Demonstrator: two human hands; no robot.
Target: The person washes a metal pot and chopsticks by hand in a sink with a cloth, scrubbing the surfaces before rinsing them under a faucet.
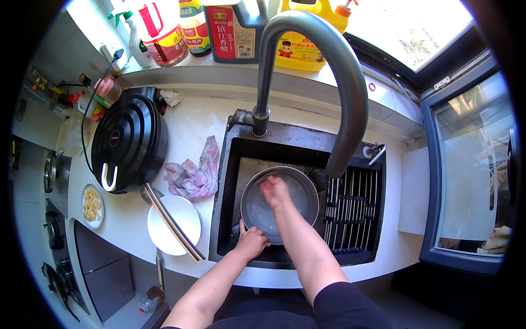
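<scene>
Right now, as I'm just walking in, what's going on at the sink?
A person has their right hand inside a round pan in the black sink; whether it touches the bottom is unclear. Their left hand is at the pan's near-left edge. On the counter to the left lie a crumpled cloth and a white plate with chopsticks across it.

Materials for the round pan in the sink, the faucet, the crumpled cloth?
Pan: probably metal, dull grey; thin rim, soft sheen.
Faucet: likely metal with a dark satin finish; smooth highlights along the curve. Could be coated.
Cloth: fabric, matte; loose soft folds. Fibre type can't be told.
</scene>
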